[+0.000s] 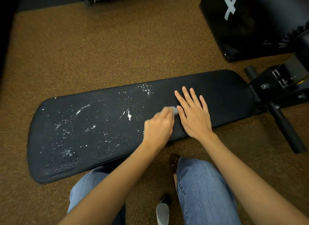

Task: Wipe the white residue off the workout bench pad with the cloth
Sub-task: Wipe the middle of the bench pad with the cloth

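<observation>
Left hand (158, 126) grip clamped on cloth (174, 110), right hand (192, 114) flat – fingers apart – on bench pad (225, 90), white residue (83, 122) leftward

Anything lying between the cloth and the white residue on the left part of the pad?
Nothing visible does. The left hand holds the cloth on the bench pad, and the nearest white residue lies just to its left with bare pad between. The right hand rests flat on the other side, out of that path.
</observation>
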`<action>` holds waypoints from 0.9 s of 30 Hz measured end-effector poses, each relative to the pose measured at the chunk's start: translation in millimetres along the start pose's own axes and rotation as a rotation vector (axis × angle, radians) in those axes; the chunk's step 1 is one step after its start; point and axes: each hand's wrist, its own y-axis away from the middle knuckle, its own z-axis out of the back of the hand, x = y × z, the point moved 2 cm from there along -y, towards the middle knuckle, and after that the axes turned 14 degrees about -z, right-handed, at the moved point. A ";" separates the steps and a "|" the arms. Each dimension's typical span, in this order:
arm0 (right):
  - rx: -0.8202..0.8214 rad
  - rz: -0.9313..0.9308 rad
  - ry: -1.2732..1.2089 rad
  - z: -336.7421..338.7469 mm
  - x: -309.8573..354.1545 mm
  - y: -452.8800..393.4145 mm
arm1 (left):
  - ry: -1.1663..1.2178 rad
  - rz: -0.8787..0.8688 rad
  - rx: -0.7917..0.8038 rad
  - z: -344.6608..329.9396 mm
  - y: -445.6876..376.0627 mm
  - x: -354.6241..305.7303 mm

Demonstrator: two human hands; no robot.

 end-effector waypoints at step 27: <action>-0.016 0.028 -0.030 5.3 4.1 14.7 | -0.065 -0.019 0.015 8.9 -14.4 44.7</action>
